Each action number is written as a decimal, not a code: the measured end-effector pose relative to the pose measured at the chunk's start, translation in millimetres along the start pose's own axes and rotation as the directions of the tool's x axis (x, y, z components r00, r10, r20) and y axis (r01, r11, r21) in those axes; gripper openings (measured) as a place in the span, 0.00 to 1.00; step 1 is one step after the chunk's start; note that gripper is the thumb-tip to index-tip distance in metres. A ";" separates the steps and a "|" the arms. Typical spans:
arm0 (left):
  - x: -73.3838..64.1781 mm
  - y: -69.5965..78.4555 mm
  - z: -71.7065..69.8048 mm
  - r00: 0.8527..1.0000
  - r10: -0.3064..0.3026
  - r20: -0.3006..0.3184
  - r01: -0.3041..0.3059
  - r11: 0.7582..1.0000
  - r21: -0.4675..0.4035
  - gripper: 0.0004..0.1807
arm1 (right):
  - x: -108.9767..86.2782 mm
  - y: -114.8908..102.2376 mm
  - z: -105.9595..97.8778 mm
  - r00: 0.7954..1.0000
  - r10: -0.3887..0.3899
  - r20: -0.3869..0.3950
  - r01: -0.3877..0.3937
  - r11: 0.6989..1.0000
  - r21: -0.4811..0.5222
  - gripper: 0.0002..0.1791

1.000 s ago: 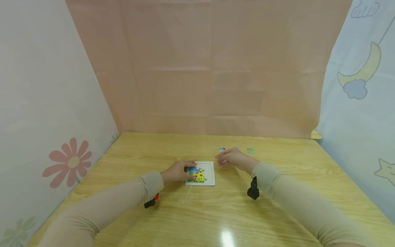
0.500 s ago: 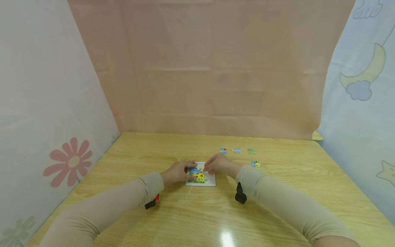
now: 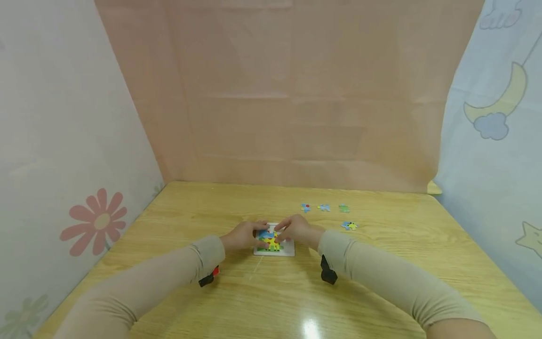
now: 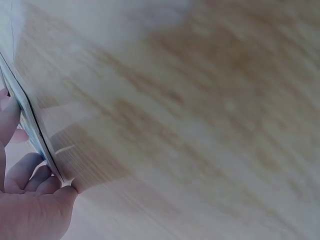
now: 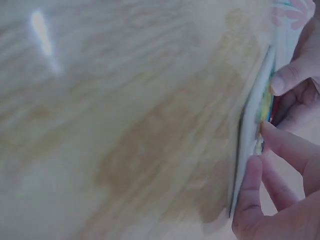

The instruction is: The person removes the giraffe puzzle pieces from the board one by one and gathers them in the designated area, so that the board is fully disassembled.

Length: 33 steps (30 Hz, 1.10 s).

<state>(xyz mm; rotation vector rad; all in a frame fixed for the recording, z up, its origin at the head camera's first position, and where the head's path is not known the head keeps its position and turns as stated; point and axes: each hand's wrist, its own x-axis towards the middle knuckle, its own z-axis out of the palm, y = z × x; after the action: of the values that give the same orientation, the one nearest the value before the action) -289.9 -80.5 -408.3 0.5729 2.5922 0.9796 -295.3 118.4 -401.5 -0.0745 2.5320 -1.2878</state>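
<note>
A small white puzzle tray (image 3: 289, 250) lies on the table with a partly assembled puzzle (image 3: 271, 244) of a yellow, red-spotted giraffe at its left. My left hand (image 3: 242, 235) grips the tray's left side, its thumb on the puzzle's face and its fingers near the far edge. In the left wrist view its curled fingers (image 4: 22, 172) sit against the tray's rim. Over the tray's right half, my right hand (image 3: 298, 229) holds a puzzle piece against the puzzle between bent thumb and finger. The piece is mostly hidden by the fingertips.
Behind the tray to the right lie loose pieces: a blue one with a red dot (image 3: 306, 207), a light-blue one (image 3: 324, 207), a green one (image 3: 344, 208) and a blue-yellow one (image 3: 349, 226). A beige sheet (image 3: 271, 103) hangs beyond the wooden table (image 3: 262, 301).
My right hand has come left and nearer from beside the loose pieces onto the tray, uncovering those pieces. Its thumb and finger now stand wider apart. The left hand stays put.
</note>
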 end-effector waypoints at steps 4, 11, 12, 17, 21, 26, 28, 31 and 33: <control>-0.3 -1.1 1.8 1.000 0.000 -0.005 0.000 1.000 0.010 0.36 | -1.6 0.1 2.3 1.000 -0.011 -0.016 0.011 1.000 -0.005 0.15; -2.0 0.9 -0.1 1.000 0.008 -0.009 -0.007 1.000 0.023 0.35 | -1.5 -1.3 3.4 1.000 -0.020 -0.019 0.021 1.000 0.015 0.14; -2.1 1.1 -0.4 1.000 0.008 -0.009 -0.008 1.000 0.028 0.35 | -1.6 -1.7 3.8 1.000 -0.024 -0.019 0.024 0.999 0.021 0.14; -2.2 0.6 0.3 1.000 0.019 -0.010 -0.018 0.999 0.039 0.35 | -3.2 -2.6 5.3 0.998 -0.053 -0.018 0.054 0.997 0.057 0.13; -2.0 0.4 1.2 0.999 0.047 -0.008 -0.047 0.998 0.048 0.35 | -4.3 -2.1 4.4 0.998 -0.063 0.002 0.063 0.994 0.085 0.12; 0.4 -0.5 2.3 0.997 0.072 -0.003 -0.072 0.995 0.075 0.36 | -6.5 -1.6 -2.0 0.999 -0.037 0.028 0.032 0.987 0.160 0.12; 1.3 -1.0 2.9 0.998 0.068 0.000 -0.068 0.994 0.083 0.36 | -6.4 -1.2 -6.3 0.999 -0.027 0.046 0.018 0.981 0.196 0.13; 2.4 -1.2 3.6 0.998 0.065 0.002 -0.065 0.992 0.105 0.36 | -4.5 2.0 -13.2 0.998 -0.007 0.066 -0.010 0.967 0.254 0.16; 2.6 -1.0 4.4 0.998 0.059 0.006 -0.060 0.991 0.117 0.36 | -3.8 4.7 -17.9 0.997 0.025 0.070 -0.045 0.952 0.303 0.17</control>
<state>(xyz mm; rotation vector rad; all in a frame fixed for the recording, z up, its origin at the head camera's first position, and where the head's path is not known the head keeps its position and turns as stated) -290.6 -77.5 -412.5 0.6846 2.6577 0.8472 -296.3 135.8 -394.4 -0.0044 2.2409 -1.6168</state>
